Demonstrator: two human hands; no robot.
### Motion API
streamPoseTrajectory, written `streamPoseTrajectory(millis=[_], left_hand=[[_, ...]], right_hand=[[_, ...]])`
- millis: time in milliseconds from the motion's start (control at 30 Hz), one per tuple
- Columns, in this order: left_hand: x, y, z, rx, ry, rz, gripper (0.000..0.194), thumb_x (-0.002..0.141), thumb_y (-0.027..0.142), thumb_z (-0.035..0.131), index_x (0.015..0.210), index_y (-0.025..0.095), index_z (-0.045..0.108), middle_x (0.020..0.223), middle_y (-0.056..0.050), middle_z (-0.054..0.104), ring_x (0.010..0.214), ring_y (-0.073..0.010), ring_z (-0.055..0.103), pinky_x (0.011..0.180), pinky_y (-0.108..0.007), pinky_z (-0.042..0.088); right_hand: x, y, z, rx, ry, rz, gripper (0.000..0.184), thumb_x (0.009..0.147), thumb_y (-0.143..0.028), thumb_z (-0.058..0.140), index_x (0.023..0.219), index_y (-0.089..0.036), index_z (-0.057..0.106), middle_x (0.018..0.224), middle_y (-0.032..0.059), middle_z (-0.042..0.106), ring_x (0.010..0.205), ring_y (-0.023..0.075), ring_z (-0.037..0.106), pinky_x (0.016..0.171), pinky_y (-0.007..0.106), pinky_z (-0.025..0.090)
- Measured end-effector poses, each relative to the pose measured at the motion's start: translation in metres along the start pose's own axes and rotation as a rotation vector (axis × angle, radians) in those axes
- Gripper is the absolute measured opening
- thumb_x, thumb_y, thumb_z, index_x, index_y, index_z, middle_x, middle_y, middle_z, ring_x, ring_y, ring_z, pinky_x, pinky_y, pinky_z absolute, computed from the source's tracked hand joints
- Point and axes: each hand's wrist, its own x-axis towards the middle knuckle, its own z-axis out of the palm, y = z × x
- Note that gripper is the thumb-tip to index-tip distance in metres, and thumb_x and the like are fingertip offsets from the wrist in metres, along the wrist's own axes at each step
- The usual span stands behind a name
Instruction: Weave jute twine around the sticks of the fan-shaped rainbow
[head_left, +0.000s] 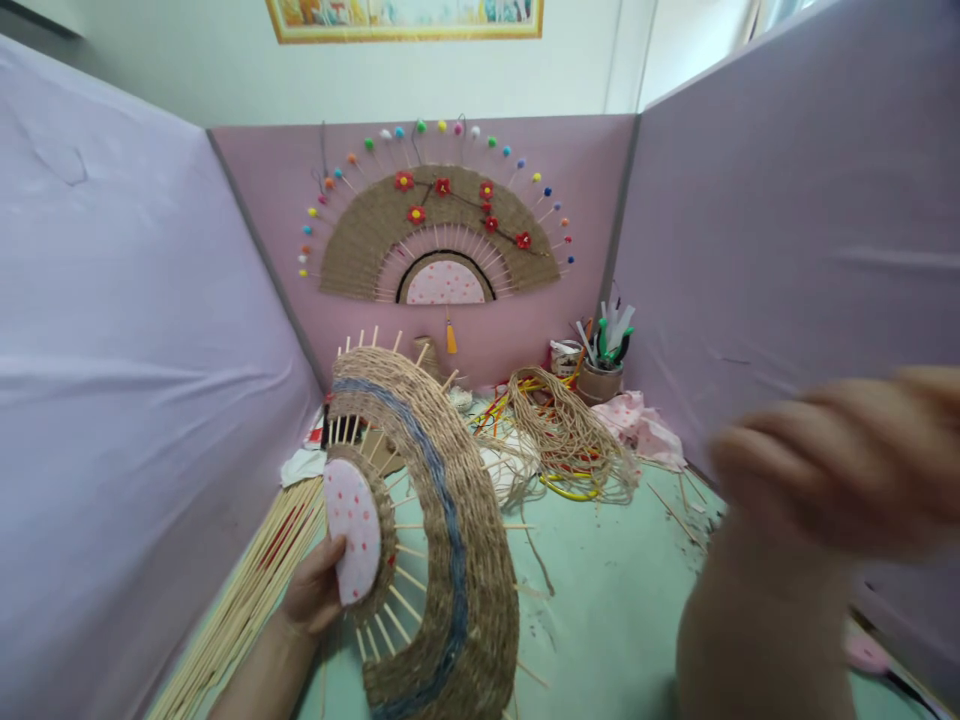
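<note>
My left hand (315,590) grips a half-woven jute fan (442,520) at its pink spotted centre piece (352,530), holding it upright on edge above the green table (607,600). The fan has a blue woven band and bare wooden spokes sticking out. My right hand (832,460) is raised at the right, close to the camera and smeared by motion; its fingers look bent, and I cannot make out whether anything is in them.
A finished fan with red flowers and coloured pompoms (442,235) hangs on the pink back wall. A bundle of thin sticks (247,600) lies at the left. Loose jute cord (570,430), coloured strands and a tool cup (600,375) sit at the back. Purple partitions close both sides.
</note>
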Motion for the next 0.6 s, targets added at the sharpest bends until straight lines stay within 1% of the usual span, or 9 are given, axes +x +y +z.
streamPoseTrajectory(millis=[67,100,167,233,267,333,433,533,600], left_hand=[[0.0,-0.001,0.003,0.004,-0.01,-0.018,0.017,0.077,0.013,0.061,0.088,0.018,0.073,0.087,-0.005,0.074,0.081,-0.0214,0.07,0.076,-0.028,0.057],[0.0,-0.002,0.004,0.009,-0.008,-0.025,0.016,0.076,0.013,0.063,0.088,0.018,0.073,0.087,-0.005,0.074,0.081,-0.0211,0.07,0.077,-0.028,0.057],[0.0,-0.004,0.006,0.026,0.017,-0.03,0.017,0.074,0.014,0.066,0.089,0.019,0.072,0.088,-0.004,0.074,0.079,-0.0203,0.07,0.076,-0.029,0.057],[0.0,-0.007,0.008,0.049,0.045,-0.045,0.017,0.072,0.015,0.069,0.089,0.018,0.072,0.087,-0.006,0.074,0.076,-0.0204,0.07,0.073,-0.028,0.057],[0.0,-0.01,0.01,0.058,0.051,-0.061,0.018,0.071,0.015,0.07,0.089,0.017,0.072,0.086,-0.007,0.074,0.075,-0.0207,0.07,0.071,-0.028,0.058],[0.0,-0.014,0.014,0.07,0.051,-0.095,0.021,0.068,0.017,0.073,0.089,0.015,0.071,0.083,-0.008,0.074,0.072,-0.0211,0.07,0.068,-0.027,0.058],[0.001,-0.02,0.022,0.083,0.048,-0.112,0.023,0.066,0.017,0.075,0.087,0.014,0.07,0.08,-0.008,0.074,0.071,-0.0214,0.07,0.065,-0.026,0.057],[0.003,-0.021,0.029,0.087,0.079,-0.094,0.021,0.065,0.018,0.076,0.085,0.013,0.069,0.08,-0.009,0.073,0.071,-0.0215,0.07,0.066,-0.027,0.057],[0.005,-0.02,0.031,0.083,0.11,-0.083,0.022,0.066,0.017,0.075,0.086,0.012,0.068,0.082,-0.01,0.073,0.071,-0.0217,0.07,0.066,-0.028,0.057]], right_hand=[[0.006,0.012,0.029,0.099,-0.144,-0.003,0.031,0.085,-0.056,0.047,0.075,-0.033,0.065,0.076,0.0071,0.064,0.076,0.0184,0.062,0.06,0.031,0.049],[0.009,0.022,0.046,0.155,-0.233,-0.002,0.039,0.083,-0.061,0.045,0.075,-0.029,0.066,0.073,0.0069,0.064,0.073,0.0184,0.062,0.061,0.033,0.05],[0.014,0.046,0.078,0.236,-0.367,0.018,0.043,0.082,-0.062,0.048,0.085,-0.024,0.067,0.086,0.0073,0.066,0.083,0.0187,0.062,0.075,0.034,0.05],[0.015,0.069,0.102,0.22,-0.418,0.031,0.042,0.082,-0.058,0.051,0.101,-0.024,0.064,0.11,0.0071,0.063,0.105,0.0191,0.057,0.091,0.033,0.045],[0.013,0.078,0.11,0.214,-0.446,0.057,0.043,0.082,-0.058,0.051,0.106,-0.024,0.062,0.117,0.0064,0.061,0.112,0.0189,0.053,0.094,0.032,0.042],[0.009,0.089,0.119,0.226,-0.522,0.151,0.046,0.082,-0.059,0.049,0.111,-0.026,0.06,0.12,0.0053,0.059,0.113,0.0187,0.052,0.093,0.031,0.042],[0.003,0.088,0.119,0.26,-0.633,0.322,0.046,0.08,-0.06,0.052,0.107,-0.025,0.062,0.103,0.0053,0.065,0.093,0.0185,0.059,0.077,0.029,0.047],[0.004,0.083,0.113,0.251,-0.647,0.4,0.043,0.073,-0.053,0.063,0.103,-0.023,0.063,0.08,0.0028,0.065,0.067,0.0142,0.056,0.058,0.025,0.042],[0.008,0.082,0.108,0.208,-0.622,0.397,0.04,0.07,-0.049,0.067,0.098,-0.021,0.064,0.07,0.0005,0.061,0.056,0.0111,0.05,0.051,0.023,0.037]])
